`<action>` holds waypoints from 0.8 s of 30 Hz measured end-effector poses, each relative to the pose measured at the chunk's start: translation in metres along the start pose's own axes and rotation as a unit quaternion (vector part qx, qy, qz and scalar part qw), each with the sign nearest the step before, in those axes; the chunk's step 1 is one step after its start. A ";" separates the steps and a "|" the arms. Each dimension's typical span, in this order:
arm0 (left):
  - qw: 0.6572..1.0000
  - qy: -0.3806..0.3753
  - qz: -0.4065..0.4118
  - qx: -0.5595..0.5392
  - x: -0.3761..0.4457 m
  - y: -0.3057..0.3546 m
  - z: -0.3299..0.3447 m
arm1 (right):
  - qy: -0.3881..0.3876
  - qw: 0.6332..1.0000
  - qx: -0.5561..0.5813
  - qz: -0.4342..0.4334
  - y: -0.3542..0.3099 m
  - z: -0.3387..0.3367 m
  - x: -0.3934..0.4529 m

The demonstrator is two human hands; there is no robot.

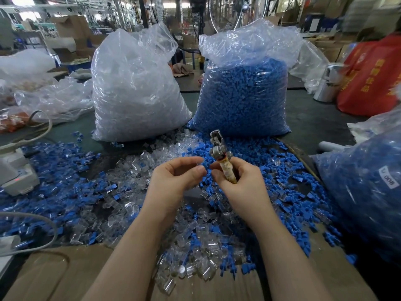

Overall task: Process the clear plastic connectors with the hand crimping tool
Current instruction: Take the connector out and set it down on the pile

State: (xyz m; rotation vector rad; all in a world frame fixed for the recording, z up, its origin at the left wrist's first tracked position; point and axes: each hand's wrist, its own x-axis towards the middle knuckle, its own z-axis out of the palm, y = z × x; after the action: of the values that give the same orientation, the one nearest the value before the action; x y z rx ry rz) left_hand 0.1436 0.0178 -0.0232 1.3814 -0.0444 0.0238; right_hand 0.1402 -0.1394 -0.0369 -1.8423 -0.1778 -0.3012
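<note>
My right hand [240, 183] grips the hand crimping tool [221, 157] by its tape-wrapped handle, metal jaws pointing up and away from me. My left hand [173, 181] is just left of the tool, thumb and fingers curled together as if pinching a small piece at the fingertips; whether it holds a clear connector I cannot tell. Loose clear plastic connectors [195, 253] lie mixed with blue plastic pieces [65, 192] all over the table below both hands.
A large bag of clear connectors [134, 88] and a large bag of blue pieces [243, 94] stand behind the hands. Another bag of blue parts [368, 187] sits at right. A grey device [15, 172] with cables is at left, cardboard [54, 276] at the front.
</note>
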 end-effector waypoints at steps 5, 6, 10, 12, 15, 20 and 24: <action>0.986 0.054 -0.032 -0.155 0.003 0.004 -0.004 | 0.019 0.998 -0.053 -0.003 0.004 0.000 0.001; 0.983 0.059 -0.033 -0.168 0.004 0.004 -0.005 | 0.021 0.998 -0.067 -0.003 0.005 0.000 0.001; 0.983 0.062 -0.026 -0.172 0.005 0.006 -0.007 | 0.019 0.996 -0.084 0.001 0.007 0.000 0.002; 0.985 0.063 -0.020 -0.162 0.005 0.007 -0.006 | 0.018 0.996 -0.084 -0.001 0.008 0.001 0.002; 0.989 0.058 -0.009 -0.137 0.005 0.006 -0.005 | 0.023 0.996 -0.089 -0.011 0.009 0.001 0.002; 0.996 0.045 0.003 -0.074 0.001 0.005 0.000 | 0.021 0.997 -0.076 -0.027 0.007 0.001 0.001; 0.999 0.032 0.017 0.005 -0.001 0.005 0.006 | 0.031 0.998 -0.045 -0.033 0.002 0.002 0.001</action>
State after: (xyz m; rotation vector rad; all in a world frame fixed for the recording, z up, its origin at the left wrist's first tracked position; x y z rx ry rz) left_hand 0.1419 0.0131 -0.0176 1.3885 -0.0151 0.0973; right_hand 0.1421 -0.1380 -0.0393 -1.9166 -0.1851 -0.4169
